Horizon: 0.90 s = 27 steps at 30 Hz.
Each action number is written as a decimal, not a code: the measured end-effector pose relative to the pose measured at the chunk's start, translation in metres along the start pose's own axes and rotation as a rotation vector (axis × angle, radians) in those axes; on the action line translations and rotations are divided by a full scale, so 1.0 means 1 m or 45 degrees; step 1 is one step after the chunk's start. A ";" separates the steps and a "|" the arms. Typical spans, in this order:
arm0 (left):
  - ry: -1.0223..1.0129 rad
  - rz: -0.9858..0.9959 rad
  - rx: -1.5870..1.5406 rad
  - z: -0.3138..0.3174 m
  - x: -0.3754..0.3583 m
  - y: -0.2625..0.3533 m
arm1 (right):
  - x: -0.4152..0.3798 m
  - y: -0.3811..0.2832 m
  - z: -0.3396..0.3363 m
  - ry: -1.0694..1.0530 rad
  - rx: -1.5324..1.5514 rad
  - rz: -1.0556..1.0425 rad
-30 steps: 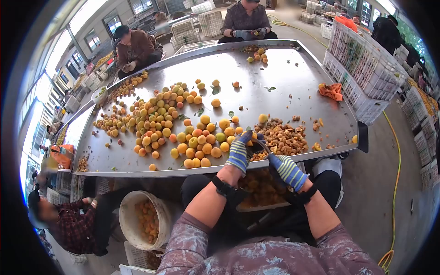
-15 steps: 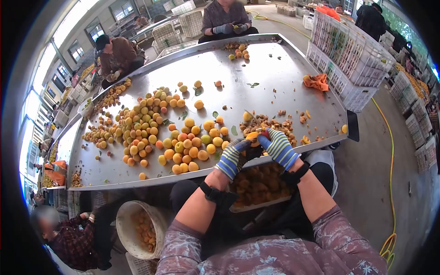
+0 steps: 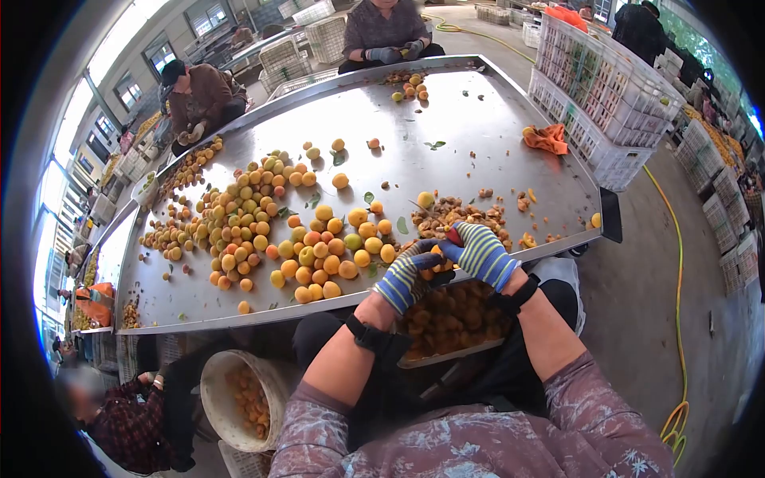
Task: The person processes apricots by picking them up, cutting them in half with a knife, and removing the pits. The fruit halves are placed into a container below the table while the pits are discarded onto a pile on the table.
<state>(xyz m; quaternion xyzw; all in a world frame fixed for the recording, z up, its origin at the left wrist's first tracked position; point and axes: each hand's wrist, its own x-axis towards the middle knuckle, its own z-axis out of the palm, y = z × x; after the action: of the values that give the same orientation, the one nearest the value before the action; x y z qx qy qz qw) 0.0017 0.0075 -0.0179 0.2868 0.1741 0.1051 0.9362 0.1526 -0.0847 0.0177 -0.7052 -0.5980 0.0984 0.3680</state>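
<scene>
Both of my hands wear blue, striped gloves with dark fingertips and meet at the metal table's (image 3: 478,159) near edge. My left hand (image 3: 408,275) is curled around an orange piece of fruit (image 3: 437,269). My right hand (image 3: 478,253) is closed beside it, with something small and dark red at its fingertips that I cannot make out. Just beyond them lies a heap of brown pits and scraps (image 3: 466,215), with a whole yellow fruit (image 3: 425,199) at its edge. Below my hands, a tray of fruit pieces (image 3: 454,319) sits at my lap.
A large pile of apricots (image 3: 239,211) spreads over the table's left. An orange cloth (image 3: 546,139) lies at the right, near stacked white crates (image 3: 598,95). A white bucket (image 3: 239,398) stands lower left. Co-workers sit at the far side and left. A yellow hose (image 3: 677,279) runs along the floor.
My hands have drawn closer together around the fruit. The open orange piece that showed between them is now mostly hidden by my fingers. The whole view has shifted slightly.
</scene>
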 end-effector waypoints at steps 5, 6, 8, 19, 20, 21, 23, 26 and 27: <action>0.049 0.004 -0.078 0.015 -0.009 0.000 | 0.004 -0.006 0.000 0.401 0.790 0.353; 0.047 -0.006 -0.077 0.012 -0.006 -0.004 | 0.003 -0.017 -0.013 0.396 1.210 0.411; 0.032 0.074 -0.131 0.009 -0.001 -0.010 | 0.002 -0.025 -0.018 0.437 1.587 0.447; -0.188 0.143 0.067 0.020 -0.011 -0.023 | 0.013 -0.035 -0.003 0.624 1.584 0.339; -0.137 0.086 -0.052 0.022 -0.010 -0.023 | 0.013 -0.037 -0.001 0.621 1.584 0.342; -0.084 0.028 -0.169 0.024 -0.009 -0.024 | 0.013 -0.040 0.001 0.657 1.460 0.361; -0.025 0.080 -0.110 0.028 -0.009 -0.027 | 0.014 -0.042 0.006 0.690 1.336 0.381; 0.073 0.167 -0.048 0.025 -0.006 -0.032 | 0.016 -0.038 0.013 0.740 1.280 0.412; 0.114 0.203 -0.047 0.024 -0.005 -0.034 | 0.017 -0.037 0.013 0.756 1.396 0.415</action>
<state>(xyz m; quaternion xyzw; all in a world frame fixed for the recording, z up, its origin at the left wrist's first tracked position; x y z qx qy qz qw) 0.0099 -0.0333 -0.0175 0.2776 0.1905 0.1950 0.9212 0.1216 -0.0635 0.0370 -0.4937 -0.2190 0.2450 0.8052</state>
